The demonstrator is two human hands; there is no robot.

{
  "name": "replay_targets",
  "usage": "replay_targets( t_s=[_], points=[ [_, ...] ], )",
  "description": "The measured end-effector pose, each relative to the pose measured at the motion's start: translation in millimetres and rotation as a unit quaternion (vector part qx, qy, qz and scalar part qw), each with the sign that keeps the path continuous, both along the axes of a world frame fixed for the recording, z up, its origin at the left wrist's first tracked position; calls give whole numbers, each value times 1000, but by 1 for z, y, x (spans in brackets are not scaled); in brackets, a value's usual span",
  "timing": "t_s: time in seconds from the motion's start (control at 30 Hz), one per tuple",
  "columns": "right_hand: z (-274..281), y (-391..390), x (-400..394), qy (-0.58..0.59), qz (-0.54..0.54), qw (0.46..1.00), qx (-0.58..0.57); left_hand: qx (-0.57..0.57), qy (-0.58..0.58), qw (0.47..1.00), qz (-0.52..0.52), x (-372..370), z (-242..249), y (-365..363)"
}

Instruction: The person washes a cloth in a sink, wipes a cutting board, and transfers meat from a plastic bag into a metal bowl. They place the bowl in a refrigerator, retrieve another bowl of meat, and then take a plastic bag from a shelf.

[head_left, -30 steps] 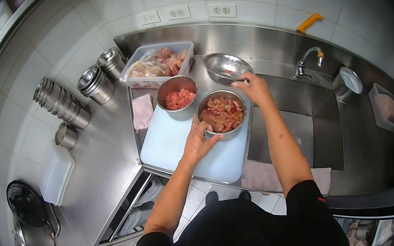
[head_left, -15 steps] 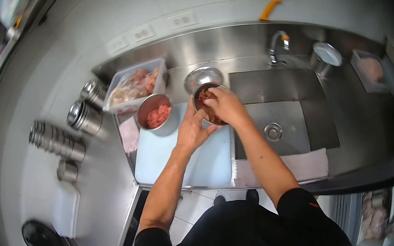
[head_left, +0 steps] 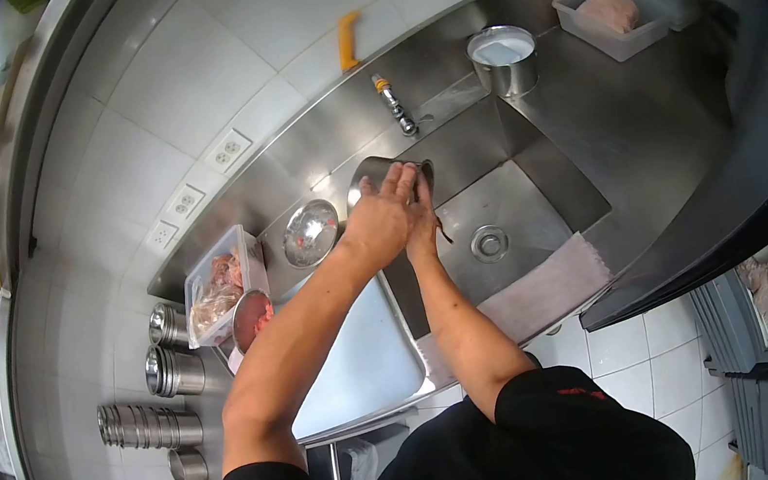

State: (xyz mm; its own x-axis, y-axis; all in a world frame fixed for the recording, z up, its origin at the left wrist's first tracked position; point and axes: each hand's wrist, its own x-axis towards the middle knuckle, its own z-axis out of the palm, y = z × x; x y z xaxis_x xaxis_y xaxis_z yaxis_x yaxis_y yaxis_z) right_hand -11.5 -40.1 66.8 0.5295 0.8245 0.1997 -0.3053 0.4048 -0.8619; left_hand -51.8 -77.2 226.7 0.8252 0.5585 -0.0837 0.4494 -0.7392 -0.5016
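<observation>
A metal pot point(head_left: 372, 171) is tipped on its side over the sink's left edge. Across its near side lies my left hand point(head_left: 384, 223), gripping it with the fingers reaching forward. My right hand point(head_left: 421, 225) is close beside, against the pot's mouth on the sink side; its fingers are largely hidden. A thin dark reddish trickle point(head_left: 443, 229) drops from there into the sink point(head_left: 537, 209). The pot's contents are out of sight. Left of the hands is a shiny metal bowl point(head_left: 311, 235). A second pot point(head_left: 248, 320) with red meat is partly behind my left forearm.
A white cutting board point(head_left: 357, 362) is beneath my left arm. A faucet point(head_left: 397, 106) rises behind the sink, with a pink cloth point(head_left: 547, 281) on its front edge. Meat fills a plastic tub point(head_left: 253, 249). A pot point(head_left: 505, 66) and container point(head_left: 620, 35) stand right.
Both hands have carried the pot from beside the board to over the sink and tipped it. My right hand has left the pot's inside. The view has turned to the right.
</observation>
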Motion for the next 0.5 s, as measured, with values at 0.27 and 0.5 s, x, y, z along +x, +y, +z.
replay_targets(
  t_s=[0.27,0.5],
  points=[
    [-1,-5,22,45,-9,999,4,24,63,997,-25,44,-7,-2],
    [35,-18,51,-160,62,985,-29,-65,-181,981,37,-1,-6,-3]
  ],
)
